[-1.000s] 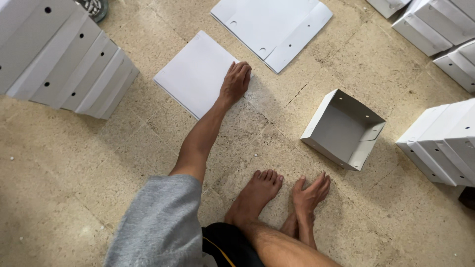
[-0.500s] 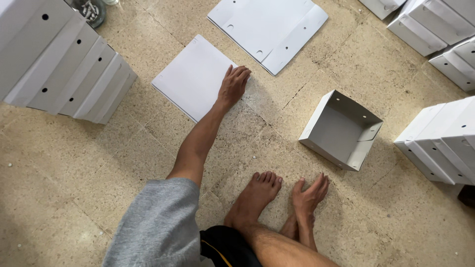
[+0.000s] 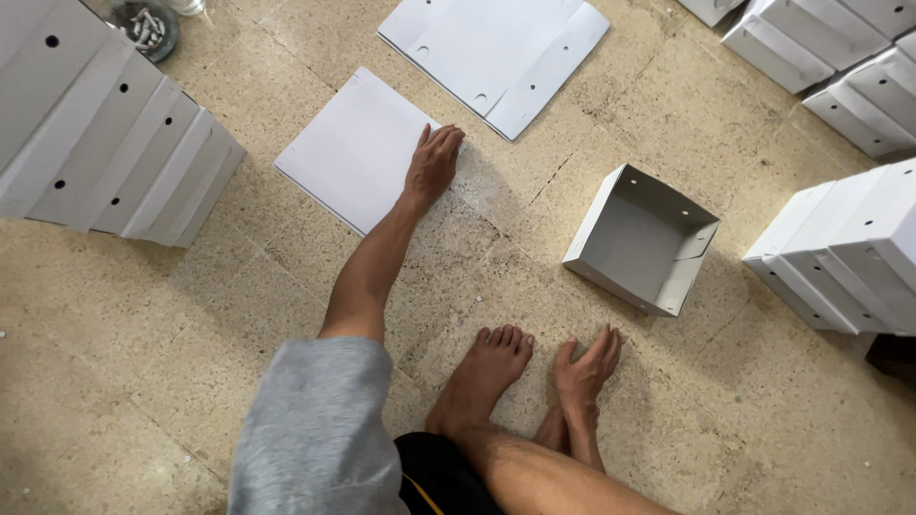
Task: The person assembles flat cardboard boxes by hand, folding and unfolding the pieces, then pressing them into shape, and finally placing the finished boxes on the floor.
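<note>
My left hand [image 3: 434, 164] reaches forward and lies flat on the right edge of a flat white cardboard sheet [image 3: 353, 148] on the stone floor. Its fingers rest on the sheet and I see nothing gripped in them. Beyond it lies a larger flat box blank [image 3: 496, 52] with flaps and small holes. To the right of my hand stands a folded open white box [image 3: 641, 240], empty, just ahead of my bare feet [image 3: 530, 377]. My right hand is out of view.
A leaning row of folded white boxes with holes [image 3: 105, 133] stands at the left. More stacked white boxes [image 3: 844, 253] fill the right side and the top right corner [image 3: 840, 67]. A small round dish [image 3: 143, 27] sits at the top left.
My left hand stays on the sheet's right edge. The view has shifted a little; nothing else has visibly moved.
</note>
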